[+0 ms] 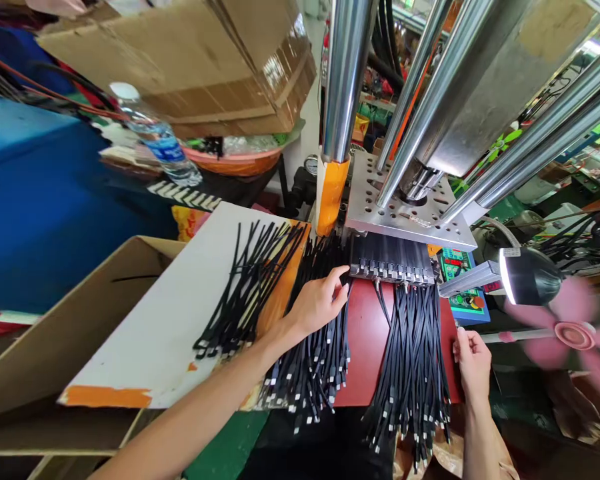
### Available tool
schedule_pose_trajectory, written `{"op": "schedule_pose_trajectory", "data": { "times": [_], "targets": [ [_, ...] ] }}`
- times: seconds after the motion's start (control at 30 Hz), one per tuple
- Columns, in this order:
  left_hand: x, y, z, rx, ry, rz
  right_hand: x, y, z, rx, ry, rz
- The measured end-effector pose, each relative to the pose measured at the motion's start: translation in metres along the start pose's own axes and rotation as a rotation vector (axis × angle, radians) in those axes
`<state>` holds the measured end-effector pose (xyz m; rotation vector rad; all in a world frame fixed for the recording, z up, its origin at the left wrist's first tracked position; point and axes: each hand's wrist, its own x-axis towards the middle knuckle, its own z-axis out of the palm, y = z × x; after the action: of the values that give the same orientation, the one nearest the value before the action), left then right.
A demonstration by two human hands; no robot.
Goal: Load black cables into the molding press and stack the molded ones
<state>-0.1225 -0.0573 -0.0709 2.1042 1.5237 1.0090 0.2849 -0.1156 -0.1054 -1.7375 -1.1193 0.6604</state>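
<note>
My left hand reaches to the left end of a black mould block under the press plate. Its index finger and thumb are apart, with the index fingertip at the block's corner. A row of metal connectors lines the block's front edge. Black cables hang from it over the red tabletop. My right hand is at the tabletop's right edge, fingers curled and thumb pressed in; what they hold, if anything, is hidden. A second bunch of cables lies under my left forearm.
More cables lie on the white board. The steel press plate and its columns stand above the mould. To the right are a lamp, a control box and a spinning pink fan. An open carton stands left.
</note>
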Motion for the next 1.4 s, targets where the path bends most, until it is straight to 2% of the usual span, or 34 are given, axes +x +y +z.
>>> {"op": "schedule_pose_trajectory", "data": {
  "times": [0.07,0.17,0.27,0.33,0.43,0.53,0.63,0.77,0.87,0.97,1.03,1.1,1.17,1.2,1.27,1.33,1.4],
  "targets": [
    [0.000,0.000,0.000,0.011,0.000,-0.010,0.002,-0.024,0.004,-0.061,-0.055,-0.086],
    [0.001,-0.001,0.001,0.024,-0.020,-0.030,0.011,-0.081,0.023,-0.189,-0.201,-0.339],
    [0.001,-0.003,0.002,0.043,-0.033,-0.049,0.033,-0.139,0.059,-0.359,-0.376,-0.624],
    [0.002,-0.004,0.002,0.057,-0.040,-0.049,0.056,-0.166,0.091,-0.516,-0.412,-0.764],
    [0.004,-0.005,0.001,0.078,-0.059,-0.040,0.093,-0.188,0.138,-0.833,-0.362,-0.805],
    [0.005,-0.006,0.000,0.092,-0.066,-0.030,0.121,-0.197,0.172,-0.960,-0.305,-0.757],
    [0.005,-0.008,0.000,0.088,-0.060,-0.029,0.137,-0.205,0.191,-0.963,-0.271,-0.756],
    [0.006,-0.009,0.003,0.050,-0.047,-0.043,0.145,-0.221,0.197,-0.947,-0.226,-0.777],
    [0.007,-0.007,0.000,0.000,-0.026,-0.062,0.136,-0.228,0.192,-0.922,-0.214,-0.802],
    [0.005,0.003,-0.013,-0.071,-0.006,-0.081,0.101,-0.220,0.169,-0.885,-0.219,-0.850],
    [0.003,0.013,-0.027,-0.138,0.020,-0.090,0.064,-0.212,0.141,-0.848,-0.205,-0.885],
    [0.000,0.027,-0.042,-0.232,0.087,-0.076,0.025,-0.210,0.103,-0.737,-0.119,-0.952],
    [-0.002,0.041,-0.055,-0.318,0.162,-0.034,-0.012,-0.221,0.064,-0.494,0.017,-1.068],
    [-0.004,0.047,-0.059,-0.357,0.172,-0.005,-0.027,-0.231,0.046,-0.398,0.036,-1.095],
    [-0.011,0.060,-0.060,-0.472,0.067,0.043,-0.051,-0.250,0.020,-0.312,-0.036,-1.082],
    [-0.026,0.073,-0.049,-0.720,-0.196,0.055,-0.065,-0.261,0.007,-0.322,-0.176,-1.002],
    [-0.049,0.087,-0.028,-1.056,-0.510,0.013,-0.074,-0.260,0.004,-0.351,-0.300,-0.916]
  ]
}}
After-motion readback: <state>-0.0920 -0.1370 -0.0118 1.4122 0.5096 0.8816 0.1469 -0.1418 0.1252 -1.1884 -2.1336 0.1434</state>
